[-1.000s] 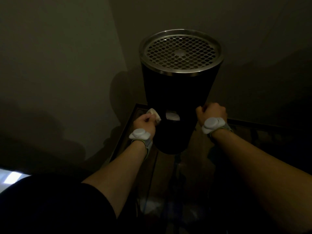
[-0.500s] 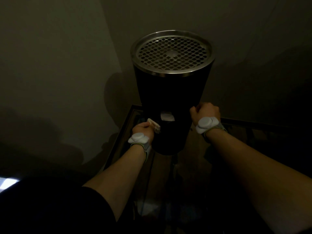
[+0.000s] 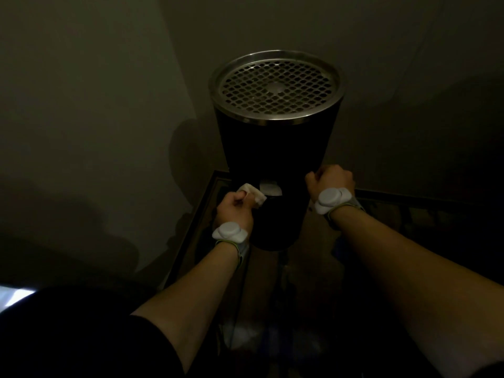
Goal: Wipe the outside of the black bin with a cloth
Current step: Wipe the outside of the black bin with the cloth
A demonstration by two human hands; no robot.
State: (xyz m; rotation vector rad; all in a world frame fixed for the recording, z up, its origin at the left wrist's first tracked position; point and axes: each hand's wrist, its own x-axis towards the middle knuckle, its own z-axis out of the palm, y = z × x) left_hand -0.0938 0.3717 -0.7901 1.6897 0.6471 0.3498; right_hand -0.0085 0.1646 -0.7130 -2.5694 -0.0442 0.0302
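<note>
Here, cloth (image 3: pixel 252 194) in left hand (image 3: pixel 236 211), against black bin (image 3: pixel 275 159)

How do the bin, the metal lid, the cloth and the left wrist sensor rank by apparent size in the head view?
1. bin
2. metal lid
3. left wrist sensor and cloth: they look alike, so I leave them unranked; the left hand also hides part of the cloth.

tight corner, open front

the black bin (image 3: pixel 275 159) stands in a corner. beyond the left hand's fingers (image 3: pixel 246 197) the left wall (image 3: pixel 95 105) comes near; past the right hand (image 3: pixel 330 180) the back wall (image 3: pixel 409 91) stands close. the floor (image 3: pixel 308 268) nearer than both hands lies open.
</note>
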